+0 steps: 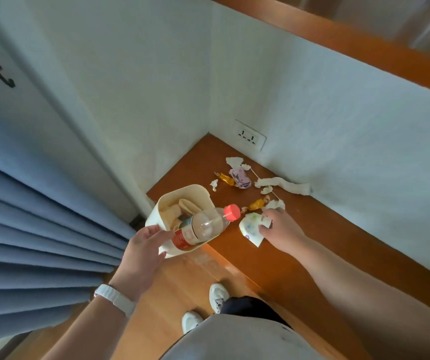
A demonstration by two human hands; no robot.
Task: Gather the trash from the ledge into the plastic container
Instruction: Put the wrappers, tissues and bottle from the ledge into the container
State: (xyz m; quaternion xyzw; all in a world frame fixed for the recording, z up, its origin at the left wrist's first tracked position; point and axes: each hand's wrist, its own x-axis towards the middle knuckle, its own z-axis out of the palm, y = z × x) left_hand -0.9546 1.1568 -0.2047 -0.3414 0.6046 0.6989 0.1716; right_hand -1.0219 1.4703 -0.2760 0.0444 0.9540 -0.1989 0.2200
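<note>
My left hand point(141, 253) grips the near rim of a cream plastic container point(167, 203), held beside the end of the wooden ledge point(312, 229). A clear bottle with a red cap point(203, 224) sticks out of the container, along with other scraps. My right hand point(278, 229) rests on the ledge, fingers closed on a white printed wrapper point(250, 227). Beyond it lie a golden candy wrapper point(255, 204), a crumpled tissue point(276, 203), a long twisted tissue point(284, 184), a purple wrapper point(241, 179), another golden wrapper point(225, 178) and small tissue bits point(234, 161).
White walls close the ledge at the back and left corner, with a double wall socket point(250, 136) just above it. A blue curtain point(40, 229) hangs on the left. Below are a wooden floor point(182, 279) and my white shoes point(217, 294).
</note>
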